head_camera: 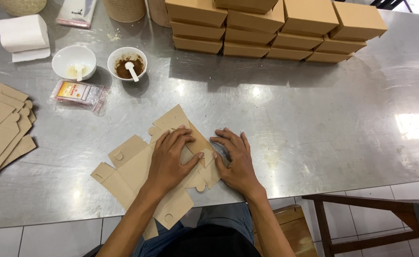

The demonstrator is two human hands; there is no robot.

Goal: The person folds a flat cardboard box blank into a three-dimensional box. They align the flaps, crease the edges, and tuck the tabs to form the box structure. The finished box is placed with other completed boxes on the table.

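Note:
A flat brown cardboard box blank [131, 164] lies on the steel table [314, 119] near its front edge, with one flap hanging over the edge. My left hand [170, 159] presses flat on the blank's middle, fingers spread, thumb against a folded flap. My right hand [235, 159] rests beside it on the blank's right tabs, fingers apart and pointing away from me. Neither hand grips anything.
Several folded brown boxes [276, 28] are stacked at the back. A pile of flat blanks [0, 131] lies at the left edge. Two white bowls, one [74, 62] pale and one [127, 63] with brown powder, a plastic packet [78, 93] and tissue roll [23, 35] stand back left. A wooden stool [376, 214] stands at the lower right.

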